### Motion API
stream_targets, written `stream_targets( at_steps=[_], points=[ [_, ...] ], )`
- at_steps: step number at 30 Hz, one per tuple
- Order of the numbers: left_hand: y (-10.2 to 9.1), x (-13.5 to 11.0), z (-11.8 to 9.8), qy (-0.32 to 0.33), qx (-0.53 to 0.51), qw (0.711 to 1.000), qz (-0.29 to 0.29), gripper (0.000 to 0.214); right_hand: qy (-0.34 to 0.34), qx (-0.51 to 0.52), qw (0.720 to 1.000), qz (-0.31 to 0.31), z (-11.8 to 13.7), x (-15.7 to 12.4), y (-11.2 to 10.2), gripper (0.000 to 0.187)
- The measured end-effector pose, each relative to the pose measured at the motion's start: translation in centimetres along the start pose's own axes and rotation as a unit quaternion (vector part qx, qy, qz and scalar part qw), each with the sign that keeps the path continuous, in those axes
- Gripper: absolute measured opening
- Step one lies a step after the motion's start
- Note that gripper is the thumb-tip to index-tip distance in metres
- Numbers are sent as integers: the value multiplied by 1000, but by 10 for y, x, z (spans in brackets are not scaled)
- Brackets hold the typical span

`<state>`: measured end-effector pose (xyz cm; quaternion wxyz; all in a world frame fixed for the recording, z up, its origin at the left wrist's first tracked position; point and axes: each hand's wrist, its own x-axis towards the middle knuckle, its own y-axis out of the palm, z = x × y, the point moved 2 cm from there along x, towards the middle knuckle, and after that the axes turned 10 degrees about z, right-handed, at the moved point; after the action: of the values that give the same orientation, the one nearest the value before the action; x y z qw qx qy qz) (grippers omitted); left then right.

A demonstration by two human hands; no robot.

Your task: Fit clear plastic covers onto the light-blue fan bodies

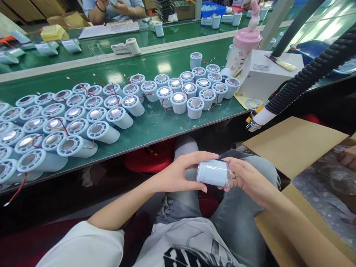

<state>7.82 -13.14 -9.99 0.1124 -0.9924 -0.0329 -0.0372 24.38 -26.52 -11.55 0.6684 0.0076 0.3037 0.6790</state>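
Observation:
Over my lap, both hands hold one pale blue plastic cylinder [213, 172] lying on its side. My left hand [180, 173] wraps its left end, thumb below and fingers over the top. My right hand [246, 178] grips its right end, fingers curled round it. On the green bench [155, 128] in front lie several more pale blue cylinders [83, 122] with shiny metal centres and thin red wires, some on their sides at the left. A second group [194, 87] stands upright at the middle right.
An open cardboard box [294, 144] lined with bubble wrap stands at my right. A black corrugated hose with a nozzle [300, 85] hangs above it. A white box [264, 74] and a pink bottle [244, 48] sit on the bench's right end. Another person [111, 9] sits across.

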Motion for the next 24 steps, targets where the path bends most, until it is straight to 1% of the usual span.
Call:
stream_targets(
  at_steps=[6, 8, 10, 12, 13, 14, 15, 16, 17, 18, 19, 20, 21, 22, 23, 24],
  points=[
    [0, 0, 0, 18, 4, 1000, -3, 71, 44, 74, 996, 26, -4, 2, 5, 48],
    [2, 0, -1, 12, 9, 1000, -9, 66, 67, 91, 993, 28, -6, 3, 6, 51],
    [3, -1, -3, -5, 10, 1000, -11, 61, 89, 85, 992, 31, -8, 3, 8, 56],
    [5, -1, -5, -28, 0, 1000, -13, 59, 94, 52, 993, 38, -10, 2, 8, 64],
    [6, -2, -6, -42, -11, 999, -15, 60, 79, 25, 996, 39, -11, 1, 7, 66],
    [6, -2, -6, -56, -26, 998, -19, 61, 46, -13, 998, 35, -11, 0, 5, 67],
    [7, -3, -7, -71, -45, 996, -24, 63, -6, -62, 998, 26, -10, -1, 3, 66],
    [7, -4, -7, -85, -68, 994, -29, 65, -72, -124, 990, 12, -7, -3, 1, 65],
    [7, -5, -7, -98, -92, 990, -32, 66, -145, -200, 969, -2, -4, -5, 0, 65],
    [7, -5, -7, -110, -117, 986, -33, 67, -214, -285, 934, -13, 0, -8, -1, 65],
    [7, -5, -7, -119, -142, 982, -32, 68, -269, -370, 889, -13, 3, -11, 0, 62],
    [7, -6, -7, -127, -165, 978, -28, 67, -305, -442, 844, -9, 5, -13, 1, 57],
    [7, -6, -7, -134, -184, 974, -23, 67, -319, -491, 810, -4, 6, -14, 1, 54],
    [7, -6, -7, -139, -197, 970, -16, 67, -315, -511, 800, 0, 6, -15, 2, 53],
    [6, -6, -8, -143, -203, 969, -10, 68, -296, -497, 816, 2, 6, -15, 2, 53],
    [6, -6, -8, -143, -202, 969, -5, 70, -266, -452, 852, 4, 5, -14, 1, 52]
  ],
)
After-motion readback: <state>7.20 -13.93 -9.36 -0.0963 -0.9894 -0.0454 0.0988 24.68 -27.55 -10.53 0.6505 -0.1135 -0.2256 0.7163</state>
